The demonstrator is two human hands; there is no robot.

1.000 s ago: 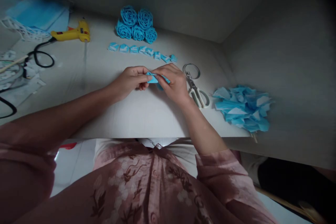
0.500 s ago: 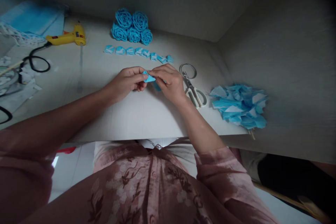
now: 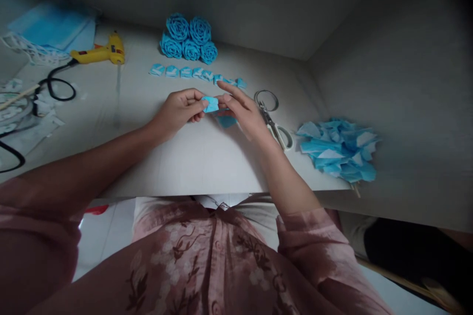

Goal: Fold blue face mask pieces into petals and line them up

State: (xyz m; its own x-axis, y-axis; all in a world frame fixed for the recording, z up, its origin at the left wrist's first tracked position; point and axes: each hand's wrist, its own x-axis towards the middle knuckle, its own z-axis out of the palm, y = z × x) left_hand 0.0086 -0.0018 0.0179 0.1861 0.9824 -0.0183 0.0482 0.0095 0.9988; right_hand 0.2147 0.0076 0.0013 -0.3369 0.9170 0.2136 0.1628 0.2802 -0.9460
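Between the thumb and fingers of my left hand (image 3: pixel 179 113) is a small folded piece of light-blue fabric (image 3: pixel 210 104). My right hand (image 3: pixel 247 113) is just to its right, fingers stretched out and apart, with fingertips close to the piece's right edge; whether they touch it I cannot tell. Under the right hand a flat blue scrap (image 3: pixel 226 121) lies on the table. Beyond both hands runs a row of several folded blue-and-white pieces (image 3: pixel 172 72), its right end partly covered by my right fingers.
Several rolled blue fabric roses (image 3: pixel 191 50) are stacked at the back. White-handled scissors (image 3: pixel 284 138) and a wire ring (image 3: pixel 277 103) lie right of my hand, near a ruffled blue bunch (image 3: pixel 338 150). At left are a yellow glue gun (image 3: pixel 98 54) and blue face masks (image 3: pixel 51 27).
My right fingers have opened and lifted off the folded piece, which now shows a flatter, squarer face. My left hand keeps its pinch. The view has shifted slightly.
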